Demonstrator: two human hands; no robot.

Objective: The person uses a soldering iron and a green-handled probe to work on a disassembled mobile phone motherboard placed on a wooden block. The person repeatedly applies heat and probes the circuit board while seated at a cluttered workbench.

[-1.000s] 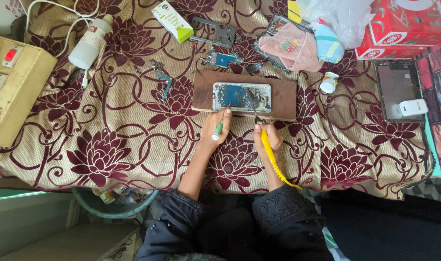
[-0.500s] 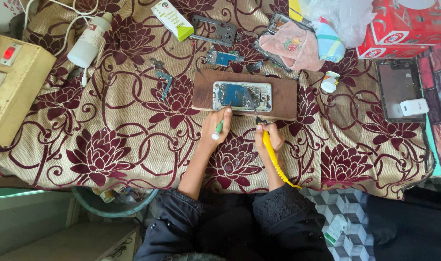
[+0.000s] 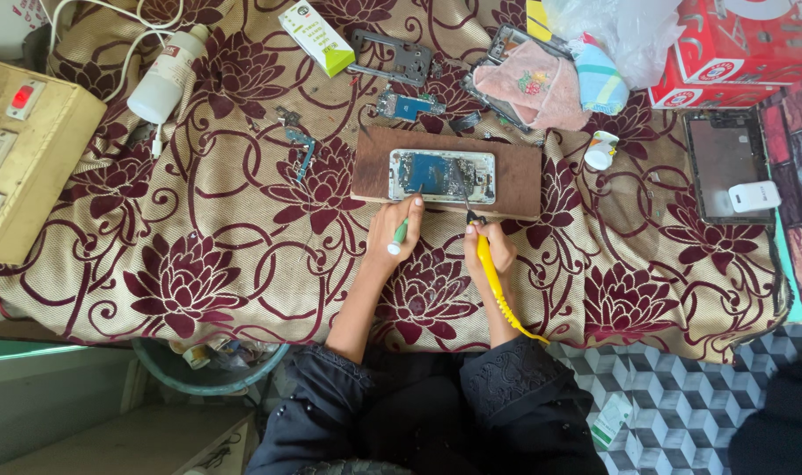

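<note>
An opened phone [image 3: 442, 176] with its insides showing lies on a brown wooden board [image 3: 520, 171] on the flowered cloth. My left hand [image 3: 394, 230] rests at the board's near edge and grips a small green-handled tool [image 3: 400, 236], its tip pointing at the phone's lower edge. My right hand [image 3: 487, 249] holds a yellow-handled soldering iron [image 3: 487, 264], whose metal tip reaches onto the phone's right part. A yellow cord [image 3: 515, 317] trails from the iron back toward my sleeve.
Left stands a beige switch box [image 3: 22, 158] with a red light, beside a white bottle [image 3: 165, 75]. Behind the board lie a green-white carton [image 3: 317, 37], phone frames [image 3: 392, 57], a small circuit board [image 3: 407, 107] and pink cloth [image 3: 537, 84]. Right: red box [image 3: 744, 48], tablet [image 3: 722, 163], white cap [image 3: 601, 149].
Both hands stay at the board's near edge. The view has shifted slightly; the soldering iron's tip has edged a little further onto the phone.
</note>
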